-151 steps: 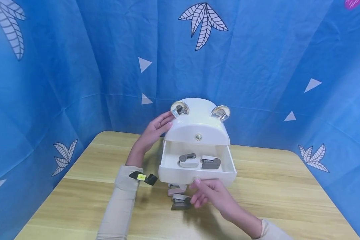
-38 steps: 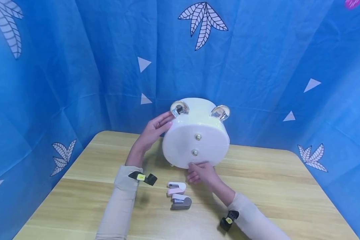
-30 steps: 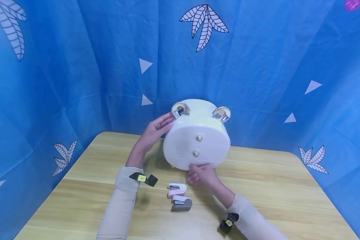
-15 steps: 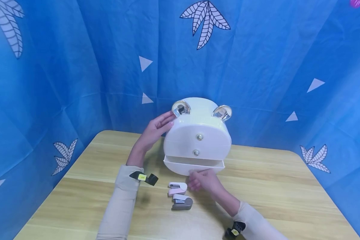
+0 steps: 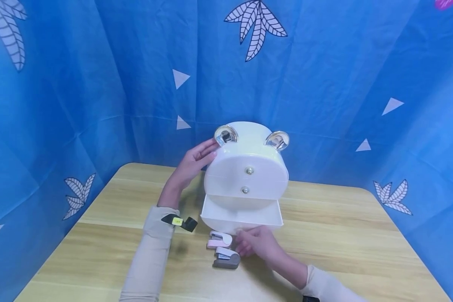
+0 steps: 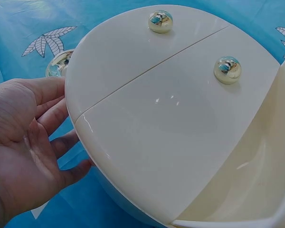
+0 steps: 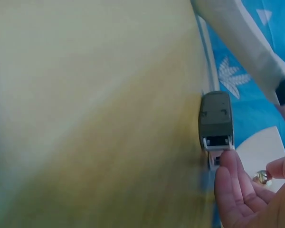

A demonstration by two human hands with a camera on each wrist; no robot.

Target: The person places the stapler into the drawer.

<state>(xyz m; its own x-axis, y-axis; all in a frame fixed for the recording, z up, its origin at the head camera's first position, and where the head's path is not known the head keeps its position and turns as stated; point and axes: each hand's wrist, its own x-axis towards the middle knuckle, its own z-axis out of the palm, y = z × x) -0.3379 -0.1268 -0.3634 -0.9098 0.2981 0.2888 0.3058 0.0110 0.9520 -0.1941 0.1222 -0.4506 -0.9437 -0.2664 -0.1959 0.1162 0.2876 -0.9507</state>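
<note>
A white rounded drawer cabinet with shiny ear-like parts stands on the table, its bottom drawer pulled out and its white inside showing. My right hand pinches the bottom drawer's gold knob between thumb and fingers. My left hand rests against the cabinet's left side, fingers fairly straight, below the left ear. Just in front of the drawer, left of my right fingers, lie a pink-and-white mini stapler and a grey-and-white mini stapler. The pink one is close against the drawer front; contact is unclear.
The wooden table extends to both sides of the cabinet. Behind it hangs a blue patterned cloth. Two more gold knobs sit on the closed upper drawers, the top one and the middle one.
The middle drawer, earlier out with two staplers in it, is closed. My right hand moved to the bottom knob and drew that drawer forward. Both table staplers shifted slightly forward. My left hand stayed.
</note>
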